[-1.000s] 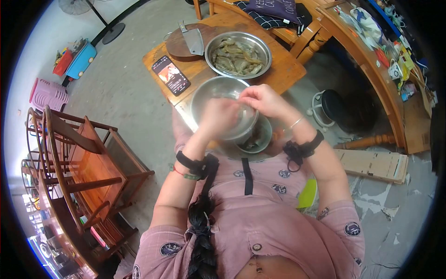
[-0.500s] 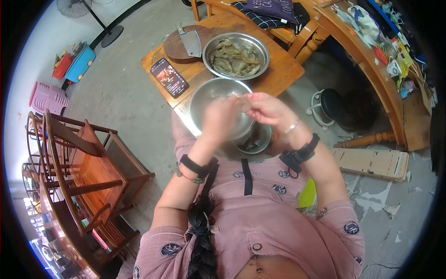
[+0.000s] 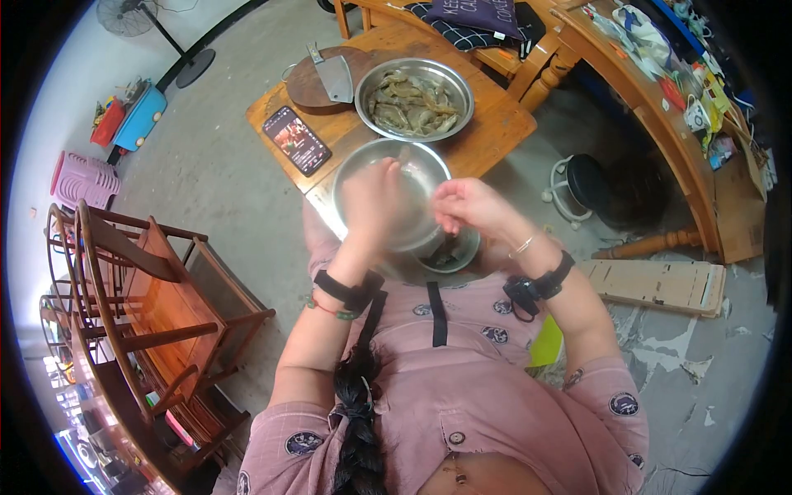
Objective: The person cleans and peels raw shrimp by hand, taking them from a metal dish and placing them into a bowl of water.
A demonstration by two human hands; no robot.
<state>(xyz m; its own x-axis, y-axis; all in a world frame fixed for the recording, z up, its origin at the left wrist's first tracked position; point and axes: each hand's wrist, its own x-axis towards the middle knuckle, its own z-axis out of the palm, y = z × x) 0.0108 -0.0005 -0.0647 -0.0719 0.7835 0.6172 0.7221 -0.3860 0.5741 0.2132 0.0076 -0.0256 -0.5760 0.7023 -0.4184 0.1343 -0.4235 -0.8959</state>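
My left hand [image 3: 371, 198] is over the empty-looking steel bowl [image 3: 342, 177], smeared by motion, so its grip is unclear. A small pale piece [image 3: 404, 153] shows close to its fingertips, too blurred to name. To the right, my right hand [image 3: 469, 206] has its fingers curled together near the bowl's right rim; whatever they hold is hidden. Beneath that hand, a smaller bowl [image 3: 472, 254] with greyish scraps sits low, partly covered by the steel bowl. Behind, a larger steel basin [image 3: 467, 91] holds several raw shrimp [image 3: 412, 103].
On the wooden table [image 3: 495, 136] lie a phone [image 3: 297, 140] with a lit screen and a round chopping board [image 3: 309, 95] with a cleaver [image 3: 336, 78] on it. A black stool [image 3: 587, 183] stands to the right, a wooden chair [image 3: 165, 289] to the left.
My hands were together at the bowl's right side around a small pale piece. Now they are apart: the left has moved left over the bowl, the right slightly down and right.
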